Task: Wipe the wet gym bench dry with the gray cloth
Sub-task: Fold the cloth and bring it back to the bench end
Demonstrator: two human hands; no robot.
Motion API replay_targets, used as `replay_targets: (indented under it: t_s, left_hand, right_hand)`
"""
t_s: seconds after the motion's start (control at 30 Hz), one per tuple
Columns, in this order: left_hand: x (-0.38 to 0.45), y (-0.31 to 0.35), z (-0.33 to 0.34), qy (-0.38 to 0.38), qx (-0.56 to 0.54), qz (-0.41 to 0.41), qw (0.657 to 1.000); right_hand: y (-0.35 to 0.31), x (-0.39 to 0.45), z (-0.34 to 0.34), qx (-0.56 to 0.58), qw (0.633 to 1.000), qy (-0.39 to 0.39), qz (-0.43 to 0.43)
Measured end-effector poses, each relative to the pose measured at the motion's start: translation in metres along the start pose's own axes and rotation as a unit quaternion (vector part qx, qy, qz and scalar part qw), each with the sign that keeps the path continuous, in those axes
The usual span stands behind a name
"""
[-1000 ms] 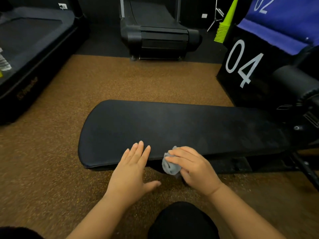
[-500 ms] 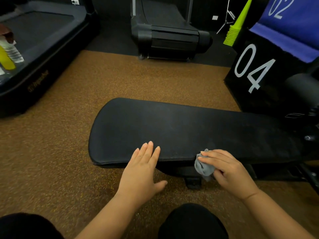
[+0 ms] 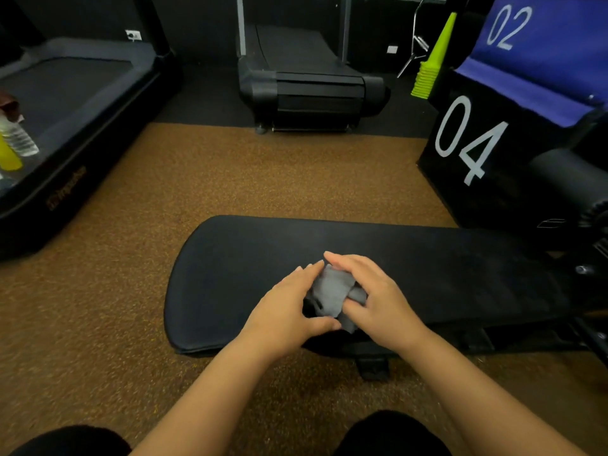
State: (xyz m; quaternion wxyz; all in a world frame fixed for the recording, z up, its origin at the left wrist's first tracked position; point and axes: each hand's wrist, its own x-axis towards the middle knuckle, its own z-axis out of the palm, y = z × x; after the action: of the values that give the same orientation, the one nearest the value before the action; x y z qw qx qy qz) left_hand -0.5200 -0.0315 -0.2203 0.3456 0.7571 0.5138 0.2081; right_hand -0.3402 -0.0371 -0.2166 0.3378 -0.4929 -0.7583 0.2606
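Observation:
The black padded gym bench [image 3: 427,274] lies low across the brown floor, its rounded end to the left. A bunched gray cloth [image 3: 330,292] sits over the middle of the pad, held between both hands. My left hand [image 3: 286,307] grips its left side, thumb under the near edge. My right hand [image 3: 378,297] closes over its right side, fingers curled across the top. Part of the cloth is hidden under my fingers.
A black treadmill [image 3: 312,87] stands straight ahead and another [image 3: 65,126] at the left, with bottles [image 3: 14,139] on it. A black box marked 04 [image 3: 487,153], a blue 02 box [image 3: 539,44] and stacked yellow-green cones [image 3: 431,64] crowd the right. My knees are at the bottom edge.
My right hand brought the cloth up from the bench's near edge onto the pad's middle. My left hand left the near edge and took hold of the cloth too.

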Motion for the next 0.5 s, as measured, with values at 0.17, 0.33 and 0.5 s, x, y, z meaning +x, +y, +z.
replay_targets:
  t_s: [0.17, 0.33, 0.5]
  left_hand:
    - [0.012, -0.002, -0.009, 0.049, -0.031, 0.011, 0.998]
    - [0.013, 0.002, -0.018, 0.052, -0.148, -0.051, 0.986]
    - [0.015, 0.007, -0.029, 0.097, -0.224, -0.068, 0.967]
  right_hand:
    - [0.013, -0.004, -0.009, -0.037, 0.997, -0.033, 0.062]
    - [0.017, -0.003, -0.021, -0.026, 0.991, -0.021, 0.126]
    - [0.008, 0.004, -0.024, 0.13, 0.975, -0.009, 0.178]
